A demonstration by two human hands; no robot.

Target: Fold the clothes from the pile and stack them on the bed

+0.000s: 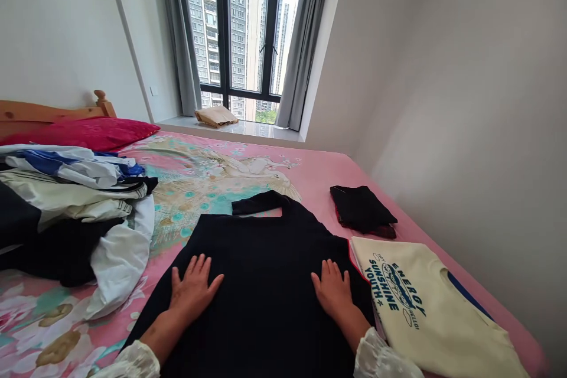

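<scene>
A black long-sleeved top [266, 283] lies spread on the bed in front of me, with one sleeve [259, 204] folded across at its far end. My left hand [192, 286] rests flat on the left part of the cloth, fingers spread. On the right part, my right hand [333, 289] lies palm down with its fingers apart. Neither hand grips anything. Just right of the top is a folded cream T-shirt [436, 301] with blue "Energy Sunshine Youth" lettering. The near end of the black top runs out of view.
A heap of loose clothes [80, 212] lies to the left on the floral bedsheet [190, 174]. Folded black clothing [363, 208] sits at the far right. Beyond are a red pillow [88, 133], a wooden headboard [53, 112] and a paper bag [217, 116] on the windowsill [270, 130].
</scene>
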